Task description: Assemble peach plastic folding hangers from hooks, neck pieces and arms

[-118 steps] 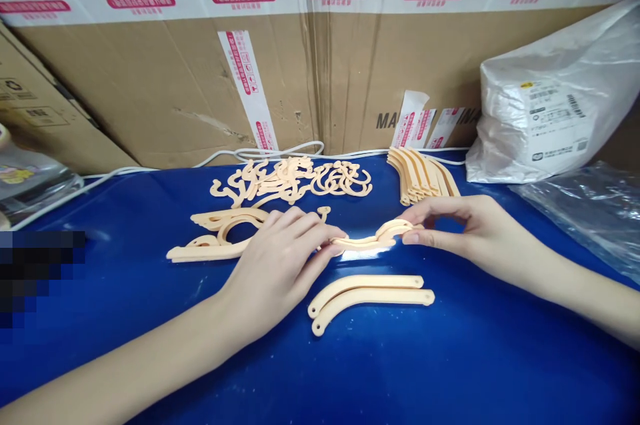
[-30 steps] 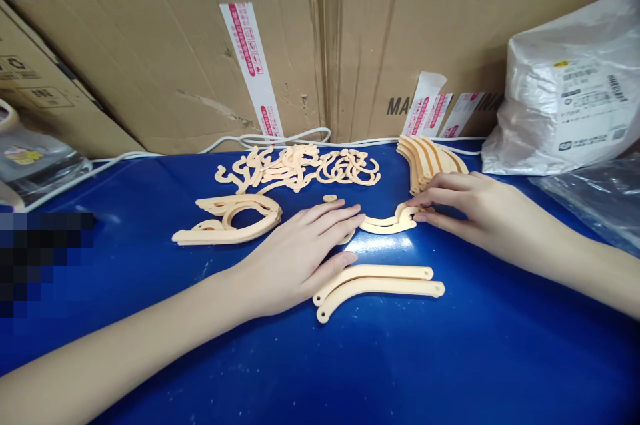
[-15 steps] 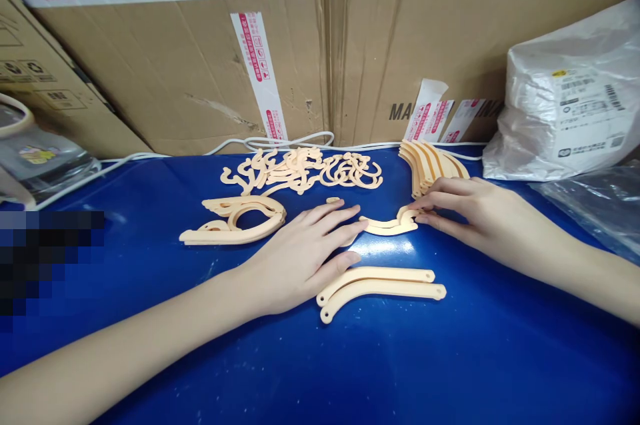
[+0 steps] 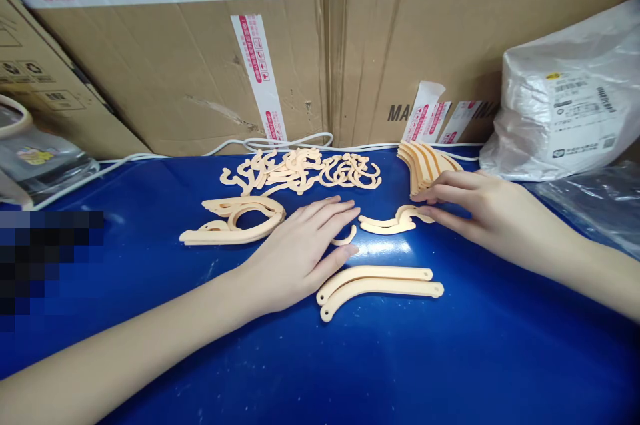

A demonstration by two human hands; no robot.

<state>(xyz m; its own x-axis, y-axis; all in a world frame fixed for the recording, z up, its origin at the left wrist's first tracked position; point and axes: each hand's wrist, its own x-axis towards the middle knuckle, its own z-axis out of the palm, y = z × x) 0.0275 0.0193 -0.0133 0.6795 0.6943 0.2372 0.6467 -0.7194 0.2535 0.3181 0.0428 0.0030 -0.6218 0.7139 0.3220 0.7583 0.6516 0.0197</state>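
Note:
My left hand [image 4: 313,248] lies over the blue table with its fingers stretched out. Under its fingertips a beige plastic hook [image 4: 345,236] partly shows; the hand hides the rest. Farther right, my right hand [image 4: 463,202] has thumb and forefinger apart over the end of a small group of short curved beige pieces [image 4: 387,224]. Its fingers also reach the front of a stack of beige hanger arms [image 4: 423,165]. In front of both hands, two long curved hanger arms [image 4: 383,282] with holed ends lie side by side. Folded beige hangers [image 4: 240,232] rest left of my left hand.
A pile of loose beige hooks [image 4: 300,172] spreads along the back. Behind it, a white cable [image 4: 225,145] runs before cardboard boxes [image 4: 195,72]. A white wrapped parcel [image 4: 560,105] stands at back right, and a clear plastic container [image 4: 35,152] at far left.
My right hand's thumb and forefinger have parted and eased off the short curved pieces, showing more of them. My left hand has shifted slightly, uncovering part of the hook.

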